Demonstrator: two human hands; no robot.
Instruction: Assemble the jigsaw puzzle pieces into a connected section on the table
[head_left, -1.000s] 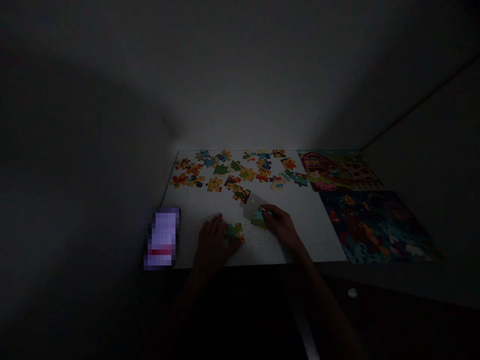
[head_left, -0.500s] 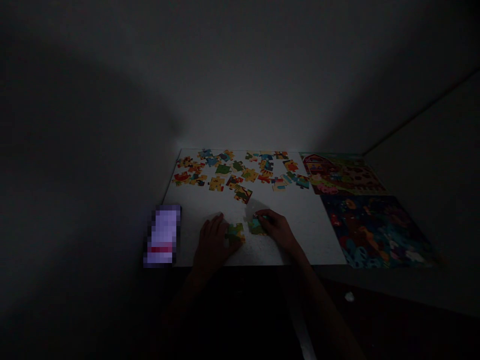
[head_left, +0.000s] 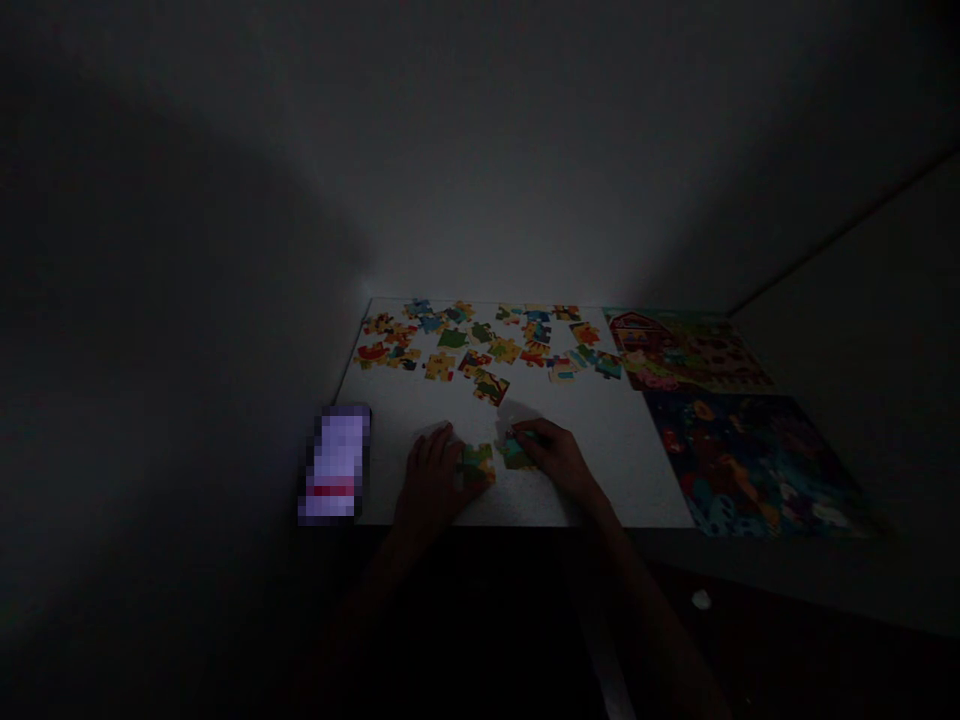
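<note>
- Loose jigsaw pieces (head_left: 480, 345) crowd the far part of the bench (head_left: 600, 480), blocking any low pass there.
- Two puzzle boards (head_left: 720, 420) fill the right end.
- A lit phone (head_left: 335, 465) sits at near left, just beside the left hand (head_left: 430, 485).
- Hands can pass over the white stretch between the pieces and the right hand (head_left: 559, 460).

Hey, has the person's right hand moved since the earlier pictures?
Yes. Judged against the lit phone, the right hand, with its fingers on a teal puzzle piece, has shifted left, toward the left hand.
</note>
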